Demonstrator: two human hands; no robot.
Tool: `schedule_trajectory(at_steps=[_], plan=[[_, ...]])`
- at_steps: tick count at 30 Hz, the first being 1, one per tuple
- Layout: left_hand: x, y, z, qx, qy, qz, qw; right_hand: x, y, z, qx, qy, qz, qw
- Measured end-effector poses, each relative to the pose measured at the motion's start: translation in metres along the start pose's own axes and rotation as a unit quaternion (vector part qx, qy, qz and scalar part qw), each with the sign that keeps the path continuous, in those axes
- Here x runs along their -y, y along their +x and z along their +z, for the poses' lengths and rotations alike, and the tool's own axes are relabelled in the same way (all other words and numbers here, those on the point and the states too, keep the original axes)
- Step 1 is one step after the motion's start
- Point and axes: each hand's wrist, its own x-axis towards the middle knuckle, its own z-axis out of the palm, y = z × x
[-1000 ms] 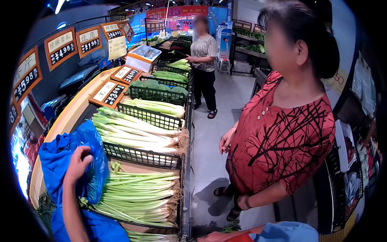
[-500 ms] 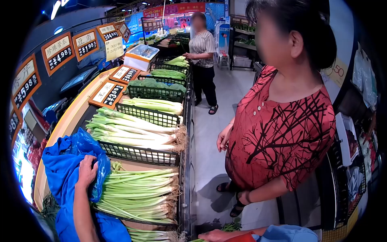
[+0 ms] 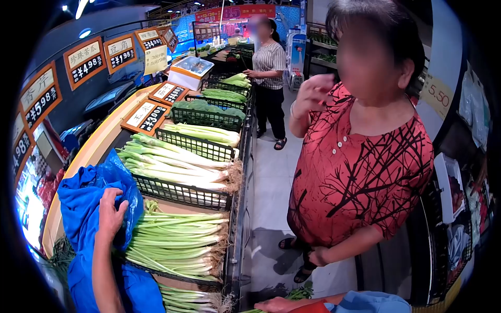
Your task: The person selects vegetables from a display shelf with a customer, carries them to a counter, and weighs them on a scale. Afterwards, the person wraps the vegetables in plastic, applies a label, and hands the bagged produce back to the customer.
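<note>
My left hand (image 3: 109,215) is at the left, over a blue cloth (image 3: 78,208) and a crumpled blue plastic bag (image 3: 128,182). Its thumb stands apart from the curved fingers, and I see nothing gripped in it. At the bottom edge, my right hand (image 3: 275,304) is closed round a bunch of leafy green stalks (image 3: 302,291); part of the bunch is cut off by the frame. Between the hands, long green stalks with pale roots (image 3: 177,242) lie in rows on the stand. Thick white-stemmed scallions (image 3: 177,164) fill a black crate (image 3: 180,193) just beyond.
A person in a red patterned top (image 3: 360,172) stands close on the right, one hand raised. Farther back, a person in a striped shirt (image 3: 269,60) stands by the stand. Price signs (image 3: 83,62) line the left. A white box (image 3: 190,70) sits beyond the crates.
My left hand's fingers have lifted and the thumb has spread. The person in red has raised a hand and turned more towards me. My right hand still holds the greens.
</note>
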Motion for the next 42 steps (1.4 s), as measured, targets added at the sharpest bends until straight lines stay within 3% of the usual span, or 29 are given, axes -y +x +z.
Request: schedule_trajectory(at_steps=[2,6,11,16,18,19,20,22,25,28,30,33,34,35,37,39,40,42], plan=[[-0.021,-0.009,-0.007,-0.037,0.008,0.004,0.999,-0.002,0.001,0.004,-0.008,-0.001,0.0,1.0],[-0.075,-0.027,-0.022,-0.013,-0.013,0.047,0.999,0.008,-0.005,0.003,-0.002,-0.018,-0.013,1.0],[-0.139,-0.044,-0.039,0.137,-0.103,0.075,0.982,0.002,-0.008,0.015,-0.047,0.111,0.015,0.993],[-0.22,-0.051,-0.067,0.215,-0.22,0.138,0.941,0.021,-0.011,0.008,0.006,-0.005,0.114,0.993],[-0.247,-0.064,-0.079,0.275,-0.178,0.21,0.921,0.009,-0.023,0.008,-0.062,-0.041,0.022,0.997],[-0.249,-0.08,-0.081,0.256,-0.177,0.267,0.912,0.008,-0.023,0.011,-0.098,-0.046,-0.007,0.994],[-0.256,-0.094,-0.091,0.325,-0.154,0.271,0.893,0.008,-0.029,0.014,-0.095,-0.053,0.013,0.994],[-0.266,-0.124,-0.109,0.353,-0.141,0.262,0.887,0.013,-0.034,0.012,-0.092,-0.067,0.049,0.992],[-0.267,-0.165,-0.139,0.225,-0.145,0.237,0.934,0.023,-0.039,0.003,-0.129,-0.04,0.034,0.99],[-0.3,-0.228,-0.184,0.091,-0.064,0.149,0.983,0.031,-0.051,-0.004,-0.14,0.003,0.012,0.99],[-0.329,-0.285,-0.191,0.027,-0.115,0.029,0.993,0.023,-0.042,0.003,-0.118,0.021,-0.051,0.992],[-0.371,-0.372,-0.196,0.073,-0.132,-0.112,0.982,0.046,-0.033,0.022,0.016,0.018,-0.113,0.993],[-0.392,-0.399,-0.187,0.023,-0.19,-0.205,0.96,0.058,-0.044,0.029,0.048,0.012,-0.114,0.992],[-0.411,-0.431,-0.174,-0.012,-0.317,-0.301,0.899,0.068,-0.057,0.036,0.073,0.003,-0.106,0.992],[-0.449,-0.507,-0.145,-0.023,-0.376,-0.415,0.828,0.088,-0.079,0.067,0.145,-0.018,-0.11,0.983],[-0.486,-0.534,-0.091,-0.148,-0.426,-0.555,0.699,0.085,-0.076,0.082,0.245,-0.044,-0.126,0.96],[-0.498,-0.539,-0.093,-0.157,-0.432,-0.554,0.694,0.096,-0.072,0.093,0.279,-0.051,-0.136,0.949],[-0.533,-0.551,-0.112,-0.212,-0.482,-0.572,0.629,0.121,-0.076,0.126,0.347,-0.063,-0.151,0.923]])
